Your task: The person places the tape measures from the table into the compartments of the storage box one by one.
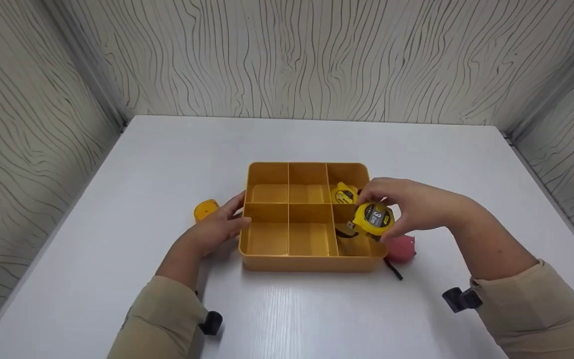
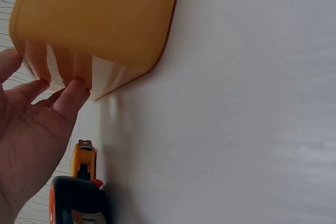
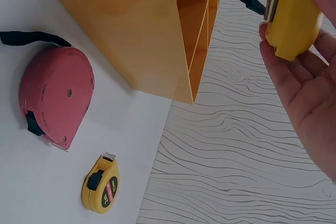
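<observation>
A white tabletop (image 1: 287,309) spreads before one six-compartment box (image 1: 312,263). The person's left hand (image 1: 217,227) pinches its side wall; the right hand (image 1: 411,204) pinches a yellow tape measure (image 1: 374,217) over the near-right compartment. Five more: orange (image 2: 84,161) and dark (image 2: 79,195) ones left, pink (image 1: 401,249) and small yellow (image 3: 100,184) ones right, another yellow one (image 1: 343,193) in the far-right compartment. Wide tabletop margins reach the far edge (image 1: 312,119) and grain-patterned wall (image 1: 287,65).

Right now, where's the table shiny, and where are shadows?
Head view: streaky glare on the table in front of the box; left wrist view: pale glare at right, shadow beside the box; right wrist view: soft shadow by the box.
</observation>
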`<action>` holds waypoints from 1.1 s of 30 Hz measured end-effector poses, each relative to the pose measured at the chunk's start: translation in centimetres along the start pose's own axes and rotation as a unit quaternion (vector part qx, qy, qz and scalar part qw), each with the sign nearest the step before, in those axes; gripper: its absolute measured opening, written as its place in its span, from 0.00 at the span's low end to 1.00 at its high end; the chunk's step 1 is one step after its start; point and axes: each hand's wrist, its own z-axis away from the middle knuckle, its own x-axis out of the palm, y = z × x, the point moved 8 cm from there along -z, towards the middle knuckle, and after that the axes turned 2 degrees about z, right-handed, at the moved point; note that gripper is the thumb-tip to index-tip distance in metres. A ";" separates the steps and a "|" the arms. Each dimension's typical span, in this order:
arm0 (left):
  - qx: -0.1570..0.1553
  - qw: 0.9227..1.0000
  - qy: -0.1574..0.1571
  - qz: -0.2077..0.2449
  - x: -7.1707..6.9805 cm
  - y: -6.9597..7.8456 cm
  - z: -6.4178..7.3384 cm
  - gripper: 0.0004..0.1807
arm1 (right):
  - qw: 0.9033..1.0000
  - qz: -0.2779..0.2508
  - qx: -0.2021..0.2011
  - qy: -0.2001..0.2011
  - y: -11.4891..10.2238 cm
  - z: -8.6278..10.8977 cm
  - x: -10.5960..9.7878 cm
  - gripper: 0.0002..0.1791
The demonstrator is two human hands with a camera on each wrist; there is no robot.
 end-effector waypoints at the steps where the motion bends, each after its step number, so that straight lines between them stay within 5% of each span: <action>1: 0.000 1.000 -0.001 0.000 0.0 0.0 0.0 0.37 | 1.000 0.009 0.008 0.001 0.2 -0.1 0.1 0.33; 9: -0.011 1.000 0.002 -0.005 0.0 -0.1 0.1 0.38 | 0.996 0.077 0.043 0.003 1.3 -0.7 1.0 0.32; 33: -0.007 1.000 -0.001 0.010 0.0 0.1 0.1 0.37 | 0.991 0.089 0.093 -0.021 2.7 -1.7 2.9 0.27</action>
